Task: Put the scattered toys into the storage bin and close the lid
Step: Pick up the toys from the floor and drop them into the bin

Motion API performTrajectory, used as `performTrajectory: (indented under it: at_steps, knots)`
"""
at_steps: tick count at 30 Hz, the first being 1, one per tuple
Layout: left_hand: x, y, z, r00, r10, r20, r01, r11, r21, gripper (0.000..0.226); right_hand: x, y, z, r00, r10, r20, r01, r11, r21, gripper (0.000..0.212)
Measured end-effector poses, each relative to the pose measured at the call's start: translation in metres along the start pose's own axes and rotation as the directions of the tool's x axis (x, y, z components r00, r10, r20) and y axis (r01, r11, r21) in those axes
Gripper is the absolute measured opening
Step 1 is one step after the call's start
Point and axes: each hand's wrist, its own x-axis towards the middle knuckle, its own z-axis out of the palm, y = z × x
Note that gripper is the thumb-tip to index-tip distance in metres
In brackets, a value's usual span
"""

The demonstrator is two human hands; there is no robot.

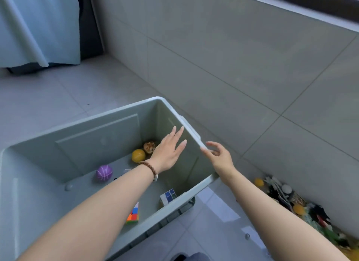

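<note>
A grey-green storage bin [97, 132] stands open on the floor. Inside lie a purple ball [104, 172], a yellow ball [138, 155], a brown spotted ball [149, 147], a colourful cube [133, 215] and a blue-and-white cube [168, 197]. My left hand [169, 150] hovers flat inside the bin over the balls, fingers apart, holding nothing. My right hand [218, 155] is at the bin's right rim, fingertips touching the edge, fingers apart. I see no lid for certain.
A heap of mixed toys [291, 200] with orange and white balls lies along the tiled wall at the lower right. A pale blue curtain [38, 27] hangs at the far left. Grey tiled floor surrounds the bin.
</note>
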Motion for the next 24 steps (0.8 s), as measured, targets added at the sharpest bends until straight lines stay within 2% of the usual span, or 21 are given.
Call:
performTrajectory:
  at_steps: [3,7,10,14,19,24]
  knots:
    - [0.018,0.013,0.009,0.997,-0.014,0.069,0.010,0.998,0.056,0.055,0.003,0.006,0.002,1.000,-0.022,0.017,0.021,0.999,0.031,0.021]
    - [0.030,0.026,0.028,0.996,-0.012,0.084,0.012,1.000,0.006,0.055,0.003,0.009,-0.011,0.999,-0.032,-0.002,0.032,0.998,0.061,0.018]
    - [0.040,0.047,0.041,0.990,0.013,0.139,-0.017,1.000,0.026,0.055,0.002,0.016,-0.040,0.999,-0.017,-0.034,0.019,0.998,0.062,0.016]
    - [0.055,0.091,0.073,0.974,0.066,0.219,-0.077,0.996,0.044,0.053,-0.001,0.027,-0.093,0.994,0.003,-0.110,0.002,0.999,0.042,0.026]
    - [0.070,0.140,0.111,0.945,0.166,0.281,-0.216,0.964,0.157,0.047,-0.003,0.041,-0.153,0.981,0.019,-0.191,-0.013,0.999,0.035,0.022]
    - [0.087,0.160,0.137,0.944,0.171,0.284,-0.202,0.976,0.083,0.050,0.003,0.049,-0.185,0.977,0.047,-0.206,-0.040,0.998,0.040,0.023]
